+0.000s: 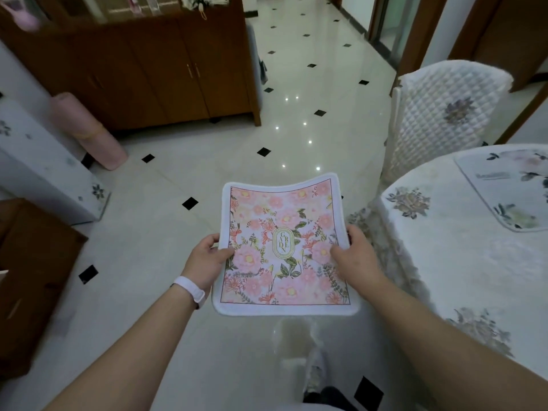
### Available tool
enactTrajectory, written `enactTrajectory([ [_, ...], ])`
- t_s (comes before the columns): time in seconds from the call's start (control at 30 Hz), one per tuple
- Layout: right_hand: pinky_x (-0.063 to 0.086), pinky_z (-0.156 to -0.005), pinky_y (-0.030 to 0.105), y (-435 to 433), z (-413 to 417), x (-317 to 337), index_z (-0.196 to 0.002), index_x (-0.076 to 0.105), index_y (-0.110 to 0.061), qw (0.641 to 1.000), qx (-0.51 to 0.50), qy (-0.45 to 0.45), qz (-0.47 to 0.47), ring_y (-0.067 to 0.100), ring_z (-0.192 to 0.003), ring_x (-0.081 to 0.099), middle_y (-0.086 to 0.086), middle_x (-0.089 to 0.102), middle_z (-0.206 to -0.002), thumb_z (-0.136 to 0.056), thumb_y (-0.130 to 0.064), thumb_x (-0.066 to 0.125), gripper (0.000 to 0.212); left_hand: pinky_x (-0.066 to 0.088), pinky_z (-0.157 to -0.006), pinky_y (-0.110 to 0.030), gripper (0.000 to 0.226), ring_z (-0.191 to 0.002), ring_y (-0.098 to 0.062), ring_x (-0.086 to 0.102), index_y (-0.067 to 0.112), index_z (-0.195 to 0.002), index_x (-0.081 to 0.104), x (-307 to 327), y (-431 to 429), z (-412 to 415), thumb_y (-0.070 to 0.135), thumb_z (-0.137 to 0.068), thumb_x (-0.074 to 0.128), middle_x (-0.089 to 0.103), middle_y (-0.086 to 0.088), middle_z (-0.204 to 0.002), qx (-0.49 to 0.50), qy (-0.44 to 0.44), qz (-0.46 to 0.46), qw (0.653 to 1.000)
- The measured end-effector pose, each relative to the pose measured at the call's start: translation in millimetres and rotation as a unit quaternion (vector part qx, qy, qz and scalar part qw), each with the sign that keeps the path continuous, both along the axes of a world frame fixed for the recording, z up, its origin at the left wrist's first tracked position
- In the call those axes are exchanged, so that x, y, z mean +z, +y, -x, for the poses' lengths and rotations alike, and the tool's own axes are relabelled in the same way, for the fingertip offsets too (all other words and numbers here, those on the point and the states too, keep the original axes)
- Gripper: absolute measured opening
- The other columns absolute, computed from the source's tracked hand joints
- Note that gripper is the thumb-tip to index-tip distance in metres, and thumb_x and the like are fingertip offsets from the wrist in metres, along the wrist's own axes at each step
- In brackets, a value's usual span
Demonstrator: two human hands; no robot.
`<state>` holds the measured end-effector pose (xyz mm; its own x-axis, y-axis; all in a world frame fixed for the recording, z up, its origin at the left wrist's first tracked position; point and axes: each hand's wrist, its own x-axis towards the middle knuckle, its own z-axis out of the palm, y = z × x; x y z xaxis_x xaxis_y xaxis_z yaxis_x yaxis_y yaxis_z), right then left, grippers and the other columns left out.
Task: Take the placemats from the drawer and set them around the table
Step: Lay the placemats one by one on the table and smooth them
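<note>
Over the tiled floor (166, 203), mid-frame, a pink floral placemat (284, 247) with a white border and an oval "GARDEN" label is held flat in the air by both hands. Left hand (207, 258) pinches the mat's left edge, thumb on top, fingers curled underneath; a white wristband (191, 289) sits on that wrist. Right hand (354, 252) pinches the right edge the same way, thumb on the print, fingers under. Far edge of the mat sags a little in the middle. To the right, near but not touching the mat, stands a table (462, 262) under a white cloth with flower motifs; a second placemat (510, 185), pale floral, already lies flat on its top at the far right. A chair (444, 114) with a quilted white cover stands just beyond the table. Brown wooden cabinet (148, 69) at upper left, a pink rolled mat (89, 132) leaning beside it.
</note>
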<state>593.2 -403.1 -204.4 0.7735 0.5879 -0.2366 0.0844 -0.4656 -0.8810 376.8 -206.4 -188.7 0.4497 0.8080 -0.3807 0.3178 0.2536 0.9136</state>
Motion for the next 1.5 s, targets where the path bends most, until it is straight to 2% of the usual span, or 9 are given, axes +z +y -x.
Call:
enactTrajectory([
  [0.2,0.045,-0.049,0.01,31.7,-73.2,15.3,-0.11,0.053,-0.033,0.999,-0.031,-0.012,-0.018,-0.007,-0.07,0.062,-0.018,0.064,-0.09,-0.088,-0.017,0.058,0.028,0.058,-0.073,-0.05,0.019,-0.082,-0.036,0.072,0.018,-0.104,0.059,11.9,39.8,-80.3,0.005,-0.09,0.062,0.074,-0.014,-0.096,-0.006,-0.033,-0.006,0.999],
  [0.3,0.054,-0.064,0.027,46.7,-91.7,13.9,-0.113,0.055,-0.031,0.999,-0.041,-0.007,-0.01,0.004,-0.081,0.066,-0.015,0.066,-0.094,-0.087,-0.017,0.058,0.029,0.058,-0.072,-0.049,0.018,-0.081,-0.034,0.072,0.019,-0.103,0.06,12.0,62.3,-102.8,0.006,-0.091,0.062,0.074,-0.013,-0.095,-0.026,-0.03,-0.011,0.999],
  [0.43,0.051,-0.066,0.028,81.3,-115.0,7.1,-0.116,0.055,-0.028,0.998,-0.049,-0.008,0.028,0.008,-0.084,0.065,-0.012,0.067,-0.097,-0.087,-0.016,0.058,0.031,0.059,-0.062,-0.041,0.018,-0.075,-0.028,0.073,0.019,-0.102,0.061,0.0,100.8,-125.1,0.006,-0.09,0.062,0.076,-0.006,-0.088,-0.03,-0.026,-0.009,0.999],
  [0.57,0.057,-0.081,0.045,130.9,-136.9,-0.3,-0.119,0.053,-0.025,0.997,-0.049,0.003,0.064,0.02,-0.089,0.067,-0.005,0.068,-0.103,-0.086,-0.015,0.055,0.034,0.056,-0.056,-0.034,0.02,-0.073,-0.026,0.073,0.018,-0.101,0.062,-22.5,148.3,-148.5,0.002,-0.089,0.061,0.076,-0.005,-0.086,-0.023,-0.039,0.009,0.999],
  [0.67,0.057,-0.062,0.033,175.1,-160.9,2.0,-0.111,0.052,-0.028,0.995,-0.06,-0.018,0.073,0.014,-0.079,0.067,-0.009,0.066,-0.095,-0.088,-0.013,0.054,0.028,0.057,-0.059,-0.037,0.02,-0.074,-0.029,0.073,0.017,-0.102,0.061,-36.5,195.2,-179.2,0.002,-0.089,0.061,0.076,-0.006,-0.087,-0.036,-0.055,0.033,0.997],
  [0.8,0.042,-0.04,0.013,244.1,-188.4,16.9,-0.1,0.052,-0.028,0.992,-0.1,-0.027,0.068,0.008,-0.069,0.063,-0.007,0.066,-0.089,-0.087,-0.007,0.054,0.024,0.058,-0.061,-0.04,0.021,-0.075,-0.031,0.073,0.019,-0.104,0.062,-34.9,279.1,-222.5,0.005,-0.089,0.062,0.076,-0.007,-0.088,-0.077,-0.069,0.045,0.994],
  [1.0,0.056,-0.043,0.036,339.6,-225.7,46.0,-0.101,0.051,-0.025,0.985,-0.137,-0.079,0.064,0.02,-0.063,0.063,-0.003,0.063,-0.082,-0.087,-0.009,0.056,0.022,0.056,-0.057,-0.037,0.02,-0.069,-0.028,0.072,0.017,-0.103,0.06,-15.4,388.5,-275.0,0.004,-0.089,0.062,0.075,-0.007,-0.082,-0.112,-0.085,0.045,0.989],
  [1.2,0.06,-0.054,0.044,384.9,-266.3,50.0,-0.098,0.052,-0.025,0.98,-0.173,-0.077,0.067,0.02,-0.068,0.064,-0.002,0.063,-0.083,-0.087,-0.009,0.056,0.02,0.058,-0.06,-0.041,0.019,-0.074,-0.031,0.073,0.017,-0.103,0.06,-12.8,450.8,-336.5,0.005,-0.088,0.062,0.075,-0.01,-0.087,-0.156,-0.081,0.035,0.984],
  [1.5,0.049,-0.056,0.029,430.6,-372.7,15.2,-0.106,0.054,-0.021,0.978,-0.202,-0.023,0.05,0.012,-0.076,0.064,-0.007,0.064,-0.091,-0.086,-0.009,0.058,0.023,0.059,-0.063,-0.043,0.019,-0.076,-0.029,0.073,0.019,-0.104,0.06,-27.9,500.9,-448.4,0.008,-0.088,0.062,0.076,-0.006,-0.089,-0.179,-0.035,0.025,0.983],
])
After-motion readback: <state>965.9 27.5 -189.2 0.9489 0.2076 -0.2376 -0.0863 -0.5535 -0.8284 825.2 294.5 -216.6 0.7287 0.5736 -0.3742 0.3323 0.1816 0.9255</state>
